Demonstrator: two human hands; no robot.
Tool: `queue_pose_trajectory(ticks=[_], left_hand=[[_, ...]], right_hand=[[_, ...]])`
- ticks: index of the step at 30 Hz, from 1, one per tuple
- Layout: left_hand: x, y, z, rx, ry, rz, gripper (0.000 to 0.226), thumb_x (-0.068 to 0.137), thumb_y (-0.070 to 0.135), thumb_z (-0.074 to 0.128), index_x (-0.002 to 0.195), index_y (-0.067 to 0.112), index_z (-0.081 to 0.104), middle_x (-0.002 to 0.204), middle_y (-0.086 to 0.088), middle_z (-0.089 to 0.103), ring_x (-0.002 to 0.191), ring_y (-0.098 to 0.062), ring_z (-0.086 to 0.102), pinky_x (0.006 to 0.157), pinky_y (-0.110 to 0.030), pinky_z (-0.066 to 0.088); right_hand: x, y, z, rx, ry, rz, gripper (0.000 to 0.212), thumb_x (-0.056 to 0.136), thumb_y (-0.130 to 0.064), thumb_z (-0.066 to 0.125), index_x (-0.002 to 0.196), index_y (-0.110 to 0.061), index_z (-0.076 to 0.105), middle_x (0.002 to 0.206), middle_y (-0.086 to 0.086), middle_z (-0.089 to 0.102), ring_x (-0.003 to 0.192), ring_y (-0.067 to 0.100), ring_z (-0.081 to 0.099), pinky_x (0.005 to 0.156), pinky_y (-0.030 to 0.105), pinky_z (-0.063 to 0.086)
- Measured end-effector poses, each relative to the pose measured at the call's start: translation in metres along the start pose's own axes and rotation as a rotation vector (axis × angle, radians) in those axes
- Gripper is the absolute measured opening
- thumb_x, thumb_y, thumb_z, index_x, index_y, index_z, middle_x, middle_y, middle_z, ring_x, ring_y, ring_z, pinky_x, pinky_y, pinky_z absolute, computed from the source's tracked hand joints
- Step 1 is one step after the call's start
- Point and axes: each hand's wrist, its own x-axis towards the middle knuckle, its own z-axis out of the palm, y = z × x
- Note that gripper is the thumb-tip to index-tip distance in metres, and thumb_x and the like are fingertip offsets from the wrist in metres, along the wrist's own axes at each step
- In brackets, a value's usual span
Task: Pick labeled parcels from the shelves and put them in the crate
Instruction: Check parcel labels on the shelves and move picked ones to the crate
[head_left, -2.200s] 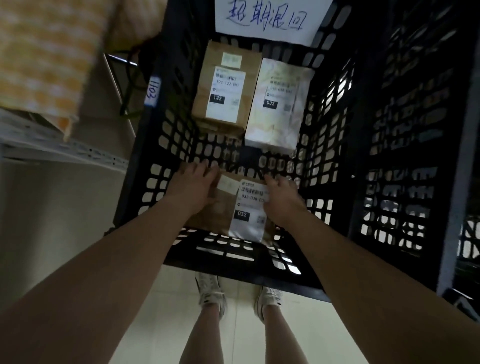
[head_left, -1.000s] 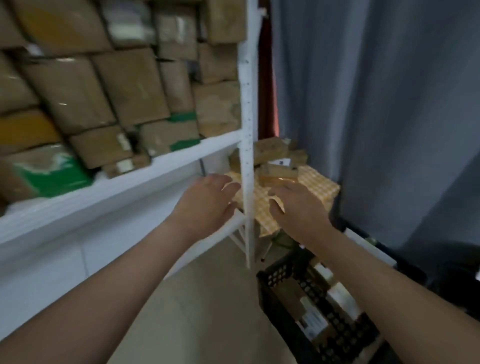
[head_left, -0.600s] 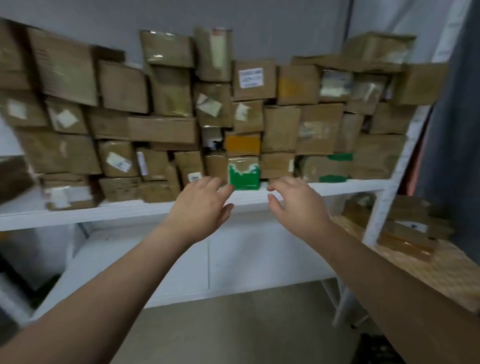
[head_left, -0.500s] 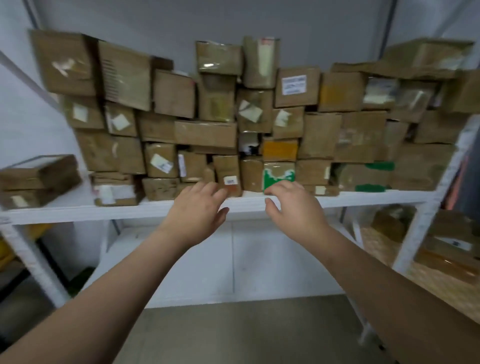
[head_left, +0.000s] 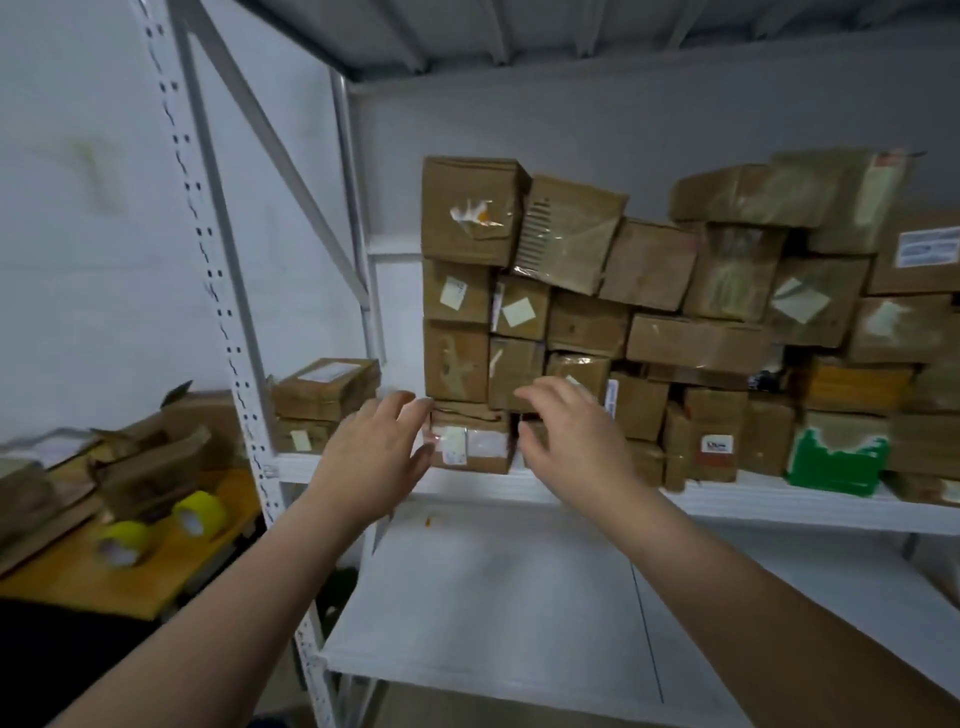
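A wall of brown cardboard parcels (head_left: 649, 322) is stacked on a white shelf (head_left: 779, 501). A low parcel with a white label (head_left: 472, 441) sits at the stack's bottom left corner. My left hand (head_left: 374, 457) is raised just left of it, fingers relaxed, fingertips near its left edge. My right hand (head_left: 571, 436) is held up in front of the bottom rows just right of that parcel, fingers loosely bent and holding nothing. The crate is out of view.
Two flat labelled parcels (head_left: 324, 395) lie stacked at the shelf's left end. A white perforated upright (head_left: 228, 322) stands at left. Beyond it an orange table (head_left: 93, 566) carries two yellow tape rolls (head_left: 200, 512) and flattened cardboard (head_left: 150, 462). A bare lower shelf (head_left: 493, 597) lies below.
The view has swung left along the shelf from the green-marked box to the stack's left end. Both hands stay raised and hold nothing, now in front of the low labelled parcel.
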Motion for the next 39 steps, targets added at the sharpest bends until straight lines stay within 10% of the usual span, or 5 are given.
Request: queue_pose_trajectory(ticks=[13,18,22,34,39], left_hand=[[0.170,-0.046,-0.010,-0.185,0.307,0.014,0.084,0.084,0.041,0.067,0.149,0.016,0.020,0.150,-0.016,0.027,0.130,-0.033,0.039,0.102,-0.041,0.040],[0.225,-0.061,-0.021,-0.506,0.290,-0.157,0.085,0.089,0.047,0.057,0.151,0.018,0.007,0.148,-0.010,0.035,0.132,-0.026,0.039,0.104,-0.037,0.037],[0.236,-0.064,-0.014,-0.804,0.268,-0.170,0.065,0.092,0.037,0.057,0.146,0.023,0.024,0.133,-0.003,0.055,0.115,-0.021,0.057,0.084,-0.029,0.047],[0.217,-0.088,-0.020,-1.367,0.454,-0.034,0.068,0.091,0.037,0.058,0.146,0.027,0.020,0.126,0.002,0.046,0.106,-0.003,0.053,0.069,-0.005,0.048],[0.199,-0.111,-0.023,-1.647,0.451,-0.074,0.061,0.084,0.064,0.044,0.136,0.032,0.036,0.135,-0.003,0.043,0.119,-0.013,0.052,0.094,-0.031,0.051]], right_hand=[[0.181,-0.002,-0.023,-0.408,0.309,-0.023,0.080,0.090,-0.047,0.054,0.152,-0.026,0.008,0.159,0.014,-0.004,0.147,0.032,-0.004,0.115,0.047,-0.010],[0.246,-0.001,-0.044,-0.517,0.342,0.077,0.081,0.091,-0.061,0.043,0.152,-0.022,0.008,0.155,0.017,0.021,0.146,0.032,0.009,0.113,0.054,-0.011],[0.253,-0.001,-0.041,-0.462,0.321,0.113,0.066,0.090,-0.060,0.045,0.145,-0.026,0.031,0.134,0.005,0.054,0.134,0.026,0.038,0.114,0.053,-0.004],[0.237,-0.051,-0.037,-0.298,0.571,-0.012,0.052,0.084,-0.030,0.068,0.132,-0.028,0.049,0.140,-0.003,0.051,0.135,0.021,0.037,0.113,0.043,0.009],[0.221,-0.099,-0.009,0.008,0.626,-0.235,0.038,0.083,-0.017,0.066,0.117,-0.020,0.048,0.146,0.004,0.039,0.130,0.024,0.041,0.103,0.033,0.039]])
